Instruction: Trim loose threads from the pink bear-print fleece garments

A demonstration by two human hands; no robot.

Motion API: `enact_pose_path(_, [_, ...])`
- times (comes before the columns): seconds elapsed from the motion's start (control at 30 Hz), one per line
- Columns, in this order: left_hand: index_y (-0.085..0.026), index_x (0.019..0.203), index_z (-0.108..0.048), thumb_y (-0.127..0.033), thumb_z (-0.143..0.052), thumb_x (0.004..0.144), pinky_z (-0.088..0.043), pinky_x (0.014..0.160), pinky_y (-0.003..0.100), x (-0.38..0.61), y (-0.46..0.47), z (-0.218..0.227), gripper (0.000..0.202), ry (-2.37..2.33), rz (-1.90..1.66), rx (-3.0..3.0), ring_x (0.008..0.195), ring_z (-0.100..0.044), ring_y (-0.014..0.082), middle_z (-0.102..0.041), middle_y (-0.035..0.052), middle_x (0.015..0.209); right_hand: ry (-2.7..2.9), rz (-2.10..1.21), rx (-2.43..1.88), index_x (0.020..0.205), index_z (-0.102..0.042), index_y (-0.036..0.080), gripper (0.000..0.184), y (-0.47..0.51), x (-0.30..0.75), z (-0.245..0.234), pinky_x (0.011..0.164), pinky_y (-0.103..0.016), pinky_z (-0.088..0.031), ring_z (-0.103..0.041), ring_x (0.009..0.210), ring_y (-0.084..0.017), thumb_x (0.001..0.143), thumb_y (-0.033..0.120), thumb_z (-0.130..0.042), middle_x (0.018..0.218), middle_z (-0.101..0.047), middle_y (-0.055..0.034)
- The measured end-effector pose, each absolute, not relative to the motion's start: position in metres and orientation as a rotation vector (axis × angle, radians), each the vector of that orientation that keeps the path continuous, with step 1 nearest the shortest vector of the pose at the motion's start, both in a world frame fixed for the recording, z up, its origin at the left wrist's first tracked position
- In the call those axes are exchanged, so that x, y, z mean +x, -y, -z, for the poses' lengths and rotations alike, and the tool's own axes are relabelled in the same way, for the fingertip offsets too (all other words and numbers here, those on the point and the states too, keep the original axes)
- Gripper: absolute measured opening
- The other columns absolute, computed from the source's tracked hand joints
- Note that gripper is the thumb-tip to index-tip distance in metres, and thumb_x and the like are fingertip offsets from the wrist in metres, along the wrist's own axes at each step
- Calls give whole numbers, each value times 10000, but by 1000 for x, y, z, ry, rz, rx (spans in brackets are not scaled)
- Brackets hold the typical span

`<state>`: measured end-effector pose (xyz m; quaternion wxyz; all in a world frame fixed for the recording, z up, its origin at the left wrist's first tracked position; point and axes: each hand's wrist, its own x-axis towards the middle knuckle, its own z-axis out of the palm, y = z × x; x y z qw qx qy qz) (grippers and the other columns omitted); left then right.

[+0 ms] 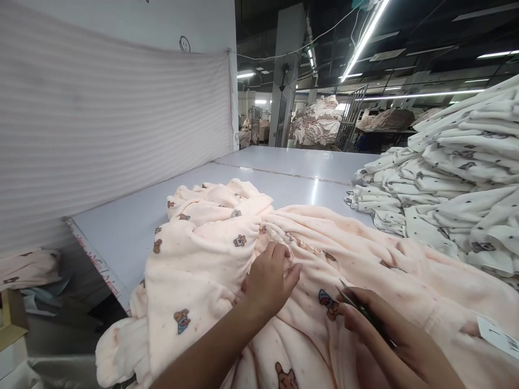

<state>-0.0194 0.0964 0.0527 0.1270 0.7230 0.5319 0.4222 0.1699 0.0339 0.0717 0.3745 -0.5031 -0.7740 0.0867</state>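
Observation:
A pale peach plush garment (203,270) printed with small bears lies bunched across the table in front of me. My left hand (268,281) is closed on its gathered, ruffled seam near the middle, fingers curled into the cloth. What sits under those fingertips is hidden. To the right, my right hand (379,319) holds thread snips (357,306), their thin pointed tips towards the left, just above a printed bear. The snips are apart from the seam. A white tag (497,336) with printed marks lies on the garment at the right edge.
A tall pile of white printed garments (454,178) stands on the pale table (284,162) at right. A hanging striped cloth (121,119) borders the left side. Boxes and cloth sit low at left. Farther back are racks and a heap of fabric (318,121).

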Motion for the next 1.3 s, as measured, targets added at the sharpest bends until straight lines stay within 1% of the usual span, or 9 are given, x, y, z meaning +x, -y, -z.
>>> enact_pose_path(0.13, [-193,711,-481,-160,-473,788,-365,607,261,-16,-107,-42,84,-1543,-1227,2009,641,-470,147,-498,3,729,2168,-117,-1323,951,-528,260,204,-57,150,-75,623,-212,-535,-685,804,-163,930,396,-376,820,-700,5])
enact_pose_path(0.3, [-176,736,-533,-154,-484,790,-386,604,224,-25,-103,-35,76,-1427,-1221,1862,636,-493,118,-533,-8,720,2264,143,-1447,776,-542,272,215,-76,138,-64,439,-306,-454,-633,515,-217,891,399,-411,620,-669,4])
enact_pose_path(0.43, [-160,755,-574,-136,-500,780,-400,621,215,-32,-103,-36,82,-1356,-1225,1777,649,-506,114,-559,-1,725,2317,329,-1445,837,-612,265,206,-86,133,-53,510,-344,-468,-644,554,-243,868,323,-417,664,-703,-43])
enact_pose_path(0.57, [-153,756,-596,-135,-509,778,-401,630,217,-30,-103,-37,91,-1328,-1246,1727,656,-511,118,-570,5,728,2310,499,-1433,1090,-595,212,322,-90,132,-47,580,-376,-492,-672,803,-286,880,227,-352,966,-716,-103])
enact_pose_path(0.63, [-152,746,-601,-133,-514,775,-396,629,217,-29,-102,-37,93,-1327,-1256,1712,657,-508,119,-569,6,724,2318,543,-1421,1105,-590,227,325,-91,132,-46,566,-356,-492,-677,791,-268,880,228,-355,1017,-707,-88])
enact_pose_path(0.87, [-159,744,-593,-137,-506,773,-372,615,223,-29,-101,-38,94,-1309,-1268,1690,657,-489,117,-556,-2,737,2349,558,-1516,860,-619,225,230,-87,125,-53,561,-350,-476,-680,730,-276,891,283,-398,643,-684,-48])
enact_pose_path(1.03, [-158,735,-564,-234,-545,777,-362,576,220,-25,-108,-43,89,-1295,-1284,1614,607,-452,102,-528,-10,734,2351,561,-1564,829,-601,242,261,-85,123,-56,478,-317,-435,-634,525,-215,896,257,-350,713,-706,-48])
enact_pose_path(1.2, [-158,706,-523,-283,-521,782,-319,516,215,-24,-118,-35,146,-1220,-1243,1486,540,-405,93,-466,-33,618,2340,577,-1597,768,-598,242,259,-84,120,-56,501,-309,-429,-659,612,-241,882,243,-365,608,-675,-49])
enact_pose_path(1.3, [-158,731,-502,-351,-507,785,-311,475,208,-26,-121,-28,201,-1145,-1202,1388,492,-404,90,-448,-43,564,2334,574,-1613,886,-617,228,249,-83,117,-57,483,-316,-414,-671,652,-263,883,220,-368,724,-710,-69])
